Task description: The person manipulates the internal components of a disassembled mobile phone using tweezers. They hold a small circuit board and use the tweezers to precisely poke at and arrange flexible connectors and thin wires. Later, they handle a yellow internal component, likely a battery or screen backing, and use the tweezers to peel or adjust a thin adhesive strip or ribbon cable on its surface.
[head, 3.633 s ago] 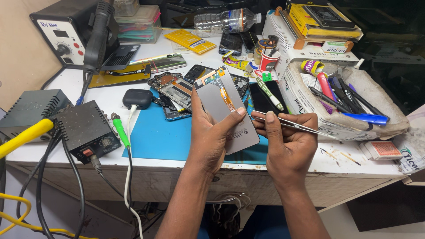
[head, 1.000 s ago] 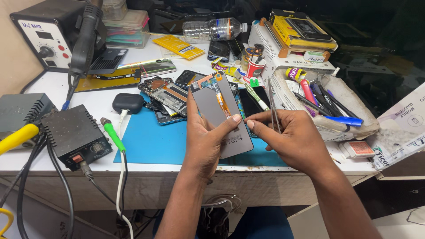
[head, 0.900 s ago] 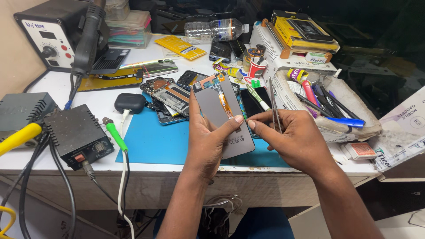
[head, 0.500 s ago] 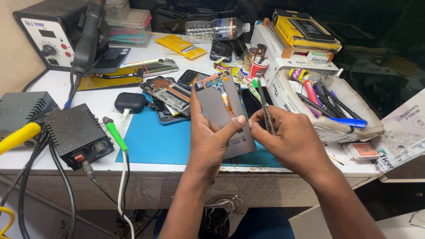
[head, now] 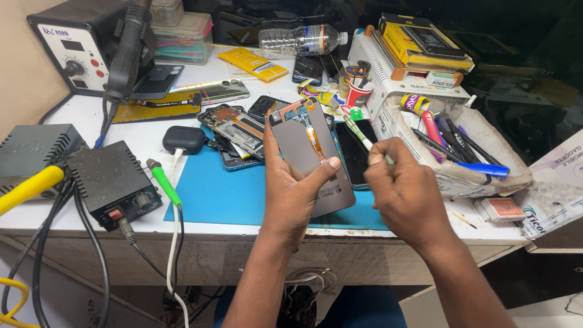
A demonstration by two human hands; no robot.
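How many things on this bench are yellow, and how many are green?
Yellow: 4 – cable handle, flat packet, box, mat under the station.
Green: 2 – probe handle, tool pinched in the right hand.
Total: 6

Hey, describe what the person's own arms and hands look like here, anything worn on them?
Both are bare. The left hand and right hand wear no gloves, and no rings, watch or wristband show. The forearms are uncovered all the way to the bottom edge of the head view, so no sleeves appear. No cables, straps or markings are on them.
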